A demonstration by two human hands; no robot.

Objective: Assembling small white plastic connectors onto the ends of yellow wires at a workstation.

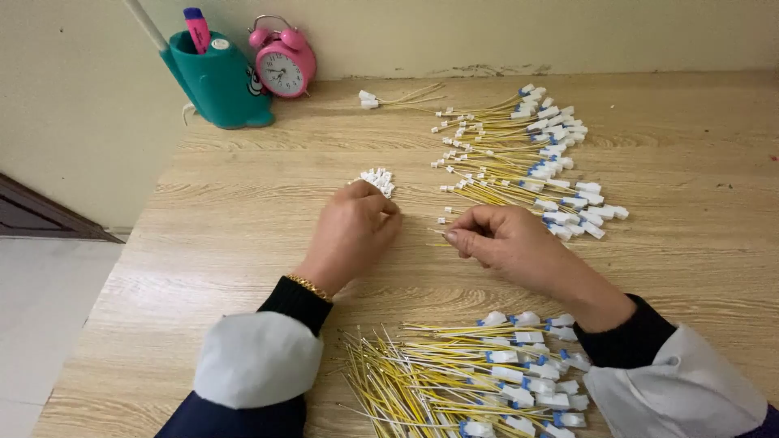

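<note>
Evenly and softly lit from overhead, warm cast, faint shadows under both hands and along the wooden table [243, 243], no glare, centre sharp, slight softness and wide-angle stretch towards the sleeves at the bottom corners.

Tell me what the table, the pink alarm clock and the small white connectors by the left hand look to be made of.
Table: wood or wood-look laminate, matte, pale with streaky grain. Pink alarm clock: probably glossy painted metal or plastic, judging by highlights on its bells. Small white connectors: likely moulded plastic, opaque and uniform, touched by the left hand.
</note>
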